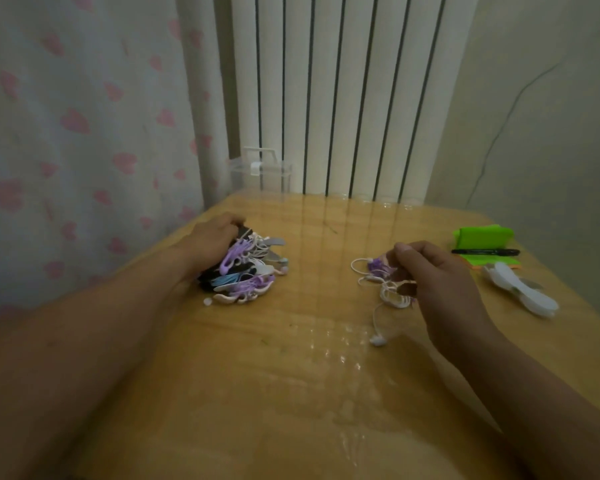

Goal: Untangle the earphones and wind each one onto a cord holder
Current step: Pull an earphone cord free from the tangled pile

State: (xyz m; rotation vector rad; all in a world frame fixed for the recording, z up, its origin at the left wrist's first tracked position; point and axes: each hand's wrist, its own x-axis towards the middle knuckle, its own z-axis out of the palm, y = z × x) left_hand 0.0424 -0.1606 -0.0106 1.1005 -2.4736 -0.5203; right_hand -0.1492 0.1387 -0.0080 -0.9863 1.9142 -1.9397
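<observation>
A pile of cord holders wound with purple, white, blue and black earphones [245, 271] lies at the left of the wooden table [291, 375]. My left hand [210, 240] rests on the pile's far left side, fingers curled over it. To the right, my right hand [437, 282] pinches a tangle of white and purple earphone cords [383, 277]. One white cord trails toward me and ends in an earbud [378, 340] lying on the table.
White empty cord holders [520, 289] lie at the right edge. Behind them a black marker [485, 251] lies on a green pad [484, 237]. A clear plastic box [260, 174] stands at the back by the radiator. A patterned curtain hangs on the left.
</observation>
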